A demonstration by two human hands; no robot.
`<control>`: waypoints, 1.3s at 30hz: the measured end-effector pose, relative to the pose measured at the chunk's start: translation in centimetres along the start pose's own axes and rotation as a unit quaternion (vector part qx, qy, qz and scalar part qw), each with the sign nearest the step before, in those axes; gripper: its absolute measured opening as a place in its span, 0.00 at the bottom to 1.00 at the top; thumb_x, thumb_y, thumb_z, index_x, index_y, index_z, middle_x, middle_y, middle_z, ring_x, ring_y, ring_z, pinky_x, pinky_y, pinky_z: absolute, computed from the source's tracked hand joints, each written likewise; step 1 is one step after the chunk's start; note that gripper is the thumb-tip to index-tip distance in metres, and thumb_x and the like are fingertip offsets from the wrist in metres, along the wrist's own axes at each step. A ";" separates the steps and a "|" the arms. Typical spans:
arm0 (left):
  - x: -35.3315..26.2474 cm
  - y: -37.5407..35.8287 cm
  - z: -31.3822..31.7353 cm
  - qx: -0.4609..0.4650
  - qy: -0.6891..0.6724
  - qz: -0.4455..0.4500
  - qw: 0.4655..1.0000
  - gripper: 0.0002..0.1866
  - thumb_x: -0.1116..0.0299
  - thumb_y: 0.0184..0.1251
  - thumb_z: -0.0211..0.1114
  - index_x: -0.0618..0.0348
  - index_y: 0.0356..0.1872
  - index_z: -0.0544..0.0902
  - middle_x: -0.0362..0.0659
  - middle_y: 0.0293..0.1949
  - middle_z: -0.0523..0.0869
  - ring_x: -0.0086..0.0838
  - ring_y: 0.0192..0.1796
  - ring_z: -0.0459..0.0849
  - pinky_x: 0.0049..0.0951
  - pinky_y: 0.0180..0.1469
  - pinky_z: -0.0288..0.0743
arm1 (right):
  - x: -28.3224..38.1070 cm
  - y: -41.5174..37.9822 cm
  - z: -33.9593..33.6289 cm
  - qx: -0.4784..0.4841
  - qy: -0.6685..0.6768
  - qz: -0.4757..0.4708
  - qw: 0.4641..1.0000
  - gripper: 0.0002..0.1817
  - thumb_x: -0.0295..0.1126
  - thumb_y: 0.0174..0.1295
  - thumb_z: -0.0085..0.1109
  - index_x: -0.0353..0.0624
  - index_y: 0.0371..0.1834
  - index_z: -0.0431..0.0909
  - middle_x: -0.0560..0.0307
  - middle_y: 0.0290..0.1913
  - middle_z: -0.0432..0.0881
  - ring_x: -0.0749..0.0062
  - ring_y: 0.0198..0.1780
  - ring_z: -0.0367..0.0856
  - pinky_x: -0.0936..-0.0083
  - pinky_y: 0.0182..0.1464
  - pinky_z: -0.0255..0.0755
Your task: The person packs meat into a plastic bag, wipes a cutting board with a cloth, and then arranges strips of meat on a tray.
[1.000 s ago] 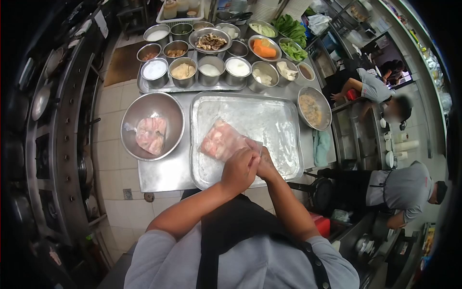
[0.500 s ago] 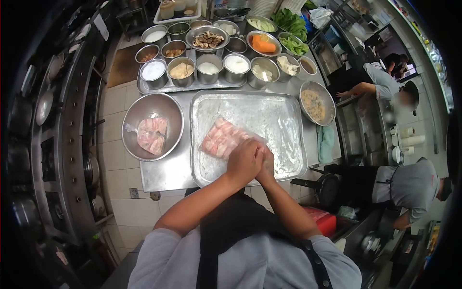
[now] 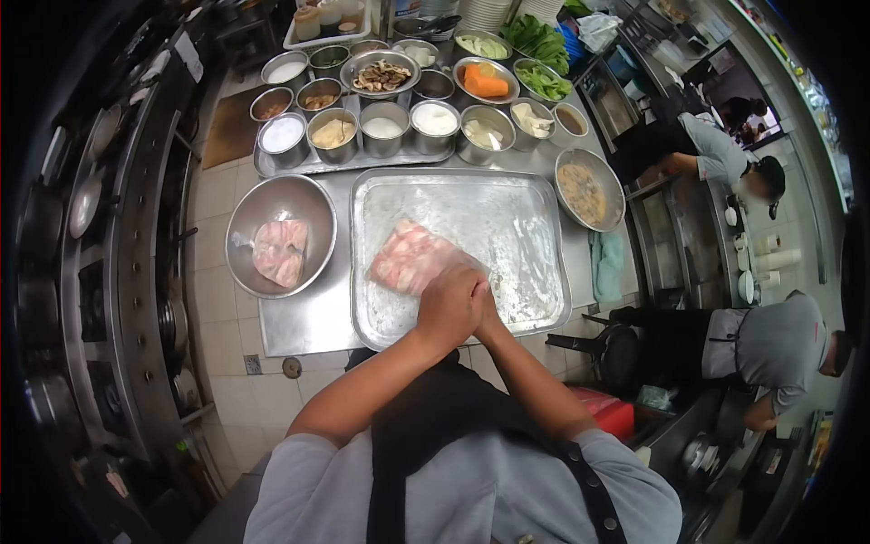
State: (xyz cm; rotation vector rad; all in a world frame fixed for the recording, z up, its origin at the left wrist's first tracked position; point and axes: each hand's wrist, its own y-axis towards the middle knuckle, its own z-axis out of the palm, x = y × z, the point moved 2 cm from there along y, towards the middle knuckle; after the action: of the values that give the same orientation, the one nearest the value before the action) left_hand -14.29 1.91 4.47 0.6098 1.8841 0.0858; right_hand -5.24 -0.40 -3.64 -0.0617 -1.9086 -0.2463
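Observation:
A flat clear bag of pink, pale meat pieces (image 3: 408, 257) lies on a large metal tray (image 3: 517, 245). My left hand (image 3: 449, 304) and my right hand (image 3: 487, 304) are pressed together at the bag's lower right end, both closed on its plastic. The fingers of the right one are mostly hidden behind the left. To the left of the tray stands a steel bowl (image 3: 317, 204) that holds another bag of similar meat (image 3: 280, 252).
Behind the tray stand several metal containers of ingredients, among them mushrooms (image 3: 381, 76) and carrots (image 3: 486, 83). A bowl of pale mixture (image 3: 583, 192) and a green cloth (image 3: 606, 263) are on the right. Two co-workers (image 3: 779, 349) (image 3: 720, 150) stand farther right.
The view has shifted slightly, so the tray and containers appear a little farther left. My hands remain together at the bag's end. One co-worker's arm at the upper right has drawn back.

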 end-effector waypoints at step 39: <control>-3.5 -1.9 2.9 0.007 0.264 -0.076 0.962 0.26 0.56 0.44 0.82 0.60 0.34 0.75 0.41 0.23 0.75 0.30 0.24 0.72 0.30 0.29 0.69 | 0.1 -2.6 -23.2 -0.117 -0.132 -0.074 0.982 0.20 0.34 0.59 0.62 0.37 0.53 0.76 0.39 0.56 0.77 0.47 0.60 0.74 0.62 0.65 0.67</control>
State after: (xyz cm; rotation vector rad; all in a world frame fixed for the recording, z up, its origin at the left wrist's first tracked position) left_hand -11.49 -1.95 5.68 0.4773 2.4442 0.1465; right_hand 15.70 -7.61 3.64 -0.1155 -2.1415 -0.5883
